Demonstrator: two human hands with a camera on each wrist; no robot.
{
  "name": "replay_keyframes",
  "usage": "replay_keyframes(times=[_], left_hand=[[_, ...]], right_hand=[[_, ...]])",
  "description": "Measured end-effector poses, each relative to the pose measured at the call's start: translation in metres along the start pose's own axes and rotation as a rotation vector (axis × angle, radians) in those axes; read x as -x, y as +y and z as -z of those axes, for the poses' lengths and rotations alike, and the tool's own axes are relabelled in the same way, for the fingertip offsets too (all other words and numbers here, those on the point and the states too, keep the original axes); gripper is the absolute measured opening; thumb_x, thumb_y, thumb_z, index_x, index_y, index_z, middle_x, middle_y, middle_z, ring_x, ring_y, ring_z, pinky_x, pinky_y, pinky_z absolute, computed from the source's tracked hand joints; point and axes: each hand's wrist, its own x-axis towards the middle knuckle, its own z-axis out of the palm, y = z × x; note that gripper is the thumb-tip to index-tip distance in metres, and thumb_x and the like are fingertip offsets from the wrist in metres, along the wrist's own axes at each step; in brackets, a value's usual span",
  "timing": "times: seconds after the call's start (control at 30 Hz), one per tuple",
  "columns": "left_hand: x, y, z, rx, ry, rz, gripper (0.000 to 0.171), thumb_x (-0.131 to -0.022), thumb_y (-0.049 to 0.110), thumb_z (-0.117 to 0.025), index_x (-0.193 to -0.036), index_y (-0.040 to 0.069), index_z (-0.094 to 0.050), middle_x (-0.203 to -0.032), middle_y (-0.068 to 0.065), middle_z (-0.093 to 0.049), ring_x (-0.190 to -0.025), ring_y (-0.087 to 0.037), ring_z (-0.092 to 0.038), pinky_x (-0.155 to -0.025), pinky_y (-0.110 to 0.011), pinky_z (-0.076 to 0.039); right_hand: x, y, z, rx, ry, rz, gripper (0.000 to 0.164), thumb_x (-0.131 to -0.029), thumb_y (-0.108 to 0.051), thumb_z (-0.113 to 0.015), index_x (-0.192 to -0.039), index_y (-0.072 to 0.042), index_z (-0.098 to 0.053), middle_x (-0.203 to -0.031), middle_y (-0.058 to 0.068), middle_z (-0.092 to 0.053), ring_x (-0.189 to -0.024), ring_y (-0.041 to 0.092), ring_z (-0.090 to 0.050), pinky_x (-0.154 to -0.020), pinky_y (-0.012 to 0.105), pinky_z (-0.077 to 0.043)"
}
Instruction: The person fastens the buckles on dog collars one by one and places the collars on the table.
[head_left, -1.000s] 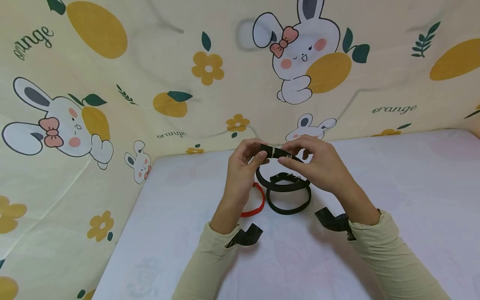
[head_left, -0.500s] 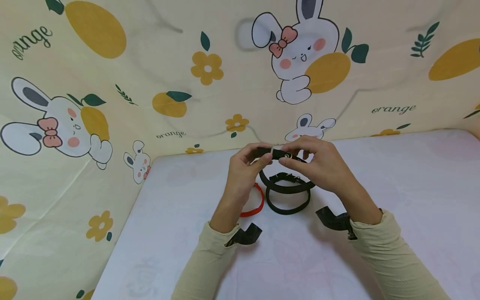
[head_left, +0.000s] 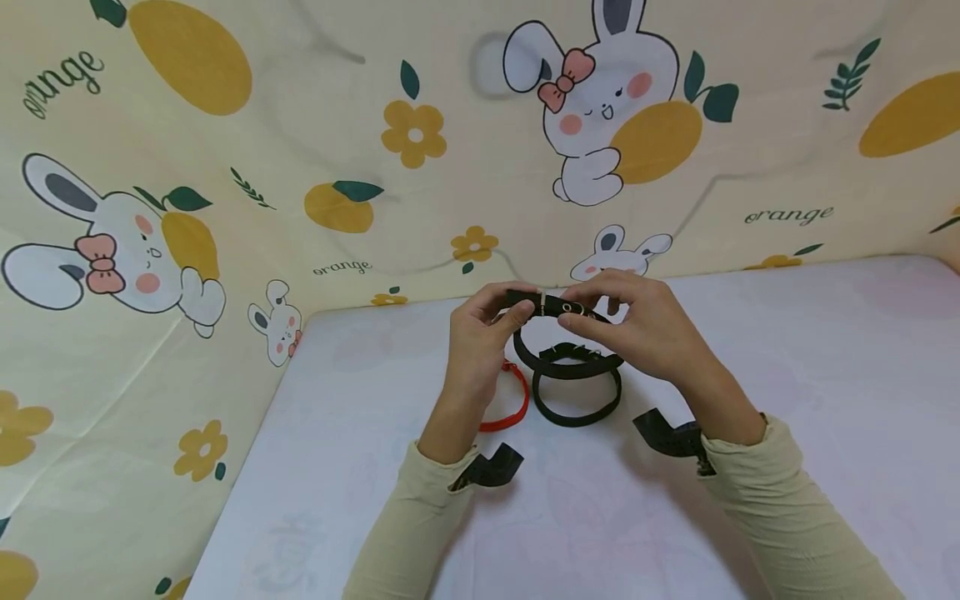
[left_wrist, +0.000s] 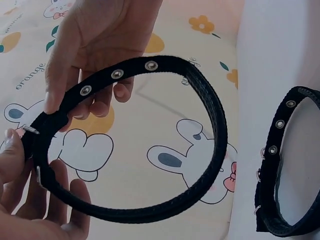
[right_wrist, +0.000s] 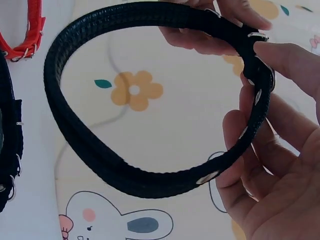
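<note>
A black collar (head_left: 570, 372) with metal eyelets and a buckle is held in the air as a closed loop between both hands. My left hand (head_left: 480, 342) pinches its band beside the metal fittings, thumb in front. On the other side, my right hand (head_left: 648, 329) pinches the eyelet part between thumb and fingers. In the left wrist view, a row of eyelets runs along the collar (left_wrist: 220, 130) past the right hand's fingers. The right wrist view shows the collar's (right_wrist: 52, 90) inner lining, with the buckle partly covered by the right thumb.
A second black collar (head_left: 576, 422) stands on the white table (head_left: 570, 517) just below the held one. Left of it lies a red collar (head_left: 521, 408), partly hidden by the left wrist. Behind the table hangs a rabbit-and-orange printed cloth (head_left: 420, 217).
The held collar dips slightly, then rises again, turning a little between the hands. My left hand has shifted slightly left. More of the eyelet strap shows between the hands now.
</note>
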Motion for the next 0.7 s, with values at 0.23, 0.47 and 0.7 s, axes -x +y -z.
replay_keyframes(times=[0.23, 0.47, 0.7], left_hand=[[-0.0004, 0.0010, 0.0012, 0.018, 0.032, 0.021, 0.025, -0.089, 0.006, -0.069, -0.113, -0.003, -0.068, -0.094, 0.005, -0.067, -0.095, -0.013, -0.064, -0.092, -0.028, -0.055], [-0.0009, 0.0025, 0.0036, 0.072, 0.050, -0.004, 0.036, -0.084, 0.017, -0.071, -0.112, -0.005, -0.066, -0.091, 0.005, -0.066, -0.090, -0.012, -0.065, -0.089, -0.028, -0.055], [-0.0001, -0.0017, 0.0018, 0.119, -0.006, 0.005, 0.039, -0.081, 0.017, -0.076, -0.115, 0.000, -0.068, -0.097, 0.005, -0.069, -0.096, -0.012, -0.066, -0.091, -0.026, -0.055]], right_hand=[[-0.0007, 0.0010, 0.0027, -0.016, -0.006, -0.009, 0.018, -0.088, -0.029, -0.077, -0.104, -0.022, -0.076, -0.091, -0.005, -0.070, -0.087, 0.001, -0.055, -0.075, 0.022, -0.041], [-0.0005, 0.0027, 0.0052, -0.032, -0.001, -0.003, 0.017, -0.088, -0.028, -0.077, -0.104, -0.024, -0.076, -0.093, -0.006, -0.070, -0.086, -0.001, -0.056, -0.075, 0.021, -0.041], [-0.0007, 0.0018, 0.0049, -0.056, 0.003, 0.004, 0.017, -0.088, -0.025, -0.077, -0.104, -0.021, -0.076, -0.093, -0.005, -0.069, -0.086, 0.001, -0.056, -0.074, 0.017, -0.045]])
